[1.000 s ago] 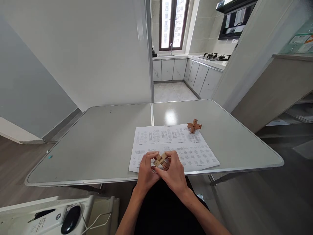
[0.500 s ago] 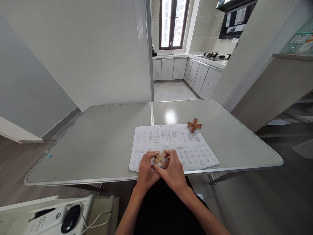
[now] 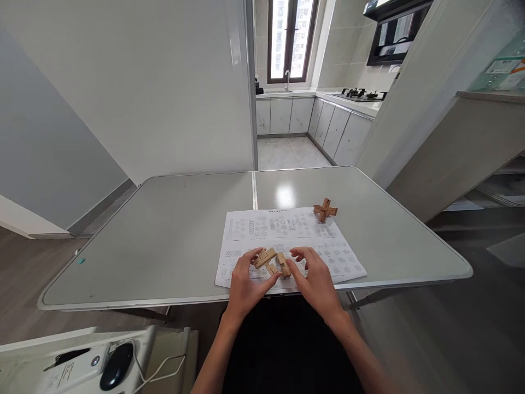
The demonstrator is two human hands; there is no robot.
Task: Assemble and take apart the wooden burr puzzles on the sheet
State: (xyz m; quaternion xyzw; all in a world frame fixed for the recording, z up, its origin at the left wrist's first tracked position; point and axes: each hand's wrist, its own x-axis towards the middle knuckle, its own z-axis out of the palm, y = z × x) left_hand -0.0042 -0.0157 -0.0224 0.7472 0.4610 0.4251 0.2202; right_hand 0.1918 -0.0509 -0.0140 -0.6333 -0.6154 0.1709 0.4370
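Light wooden burr puzzle pieces (image 3: pixel 264 257), notched and partly joined, sit between the thumb and fingers of my left hand (image 3: pixel 246 282). A separate notched wooden block (image 3: pixel 283 264) stands tilted just right of them, close to the tip of my left thumb. My right hand (image 3: pixel 316 278) is beside that block with its fingers spread; its thumb tip is at the block's right side, and whether it touches cannot be made out. Under both hands lies a printed sheet (image 3: pixel 246 230) with rows of small puzzle diagrams.
A darker assembled wooden cross puzzle (image 3: pixel 325 210) rests on the sheet's far right corner. The grey folding table (image 3: pixel 172 235) has a metal edge. A small teal bit (image 3: pixel 81 261) lies at its left. A black mouse (image 3: pixel 117 365) and white cable sit on a lower surface at left.
My right hand has opened and moved right, away from the puzzle pieces. One block now stands apart from the others, which were together between both hands before.
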